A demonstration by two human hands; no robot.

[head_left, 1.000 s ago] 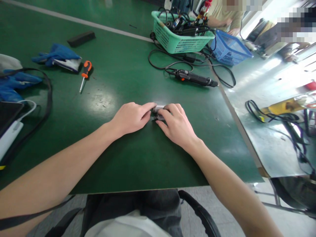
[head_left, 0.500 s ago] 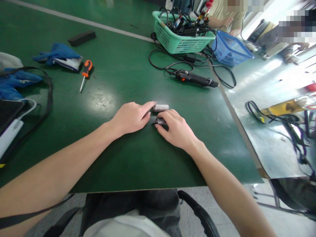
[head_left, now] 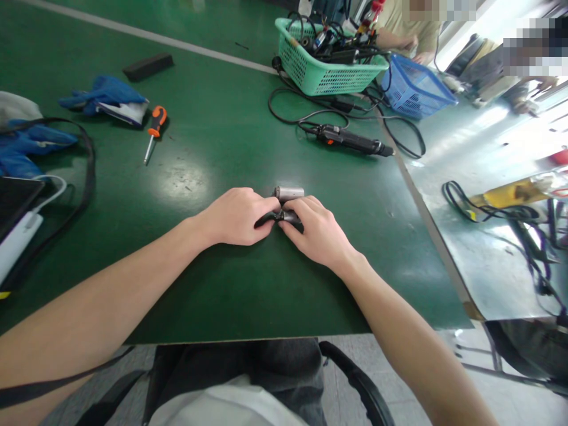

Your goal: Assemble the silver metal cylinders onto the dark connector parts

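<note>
Lying beneath the fingers: broad green counter. Well beyond the fingers: mint-green perforated plastic basket. Beyond the right fingers: black, stick-shaped electric screwdriver. Left hand and right hand: fingertips nearly meeting. Just beyond them: silver metallic cylinder. Smallest: dark grey cylindrical part, right fingers pinching it; left fingers curled, hold unclear.

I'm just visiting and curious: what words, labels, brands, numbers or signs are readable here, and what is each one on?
None: I can read no text anywhere in this picture.
Metal cylinder and the small dark part in the right hand: no legible lettering.
Black corded tool and orange-handled screwdriver: any marking is too small or blurred to read.
</note>
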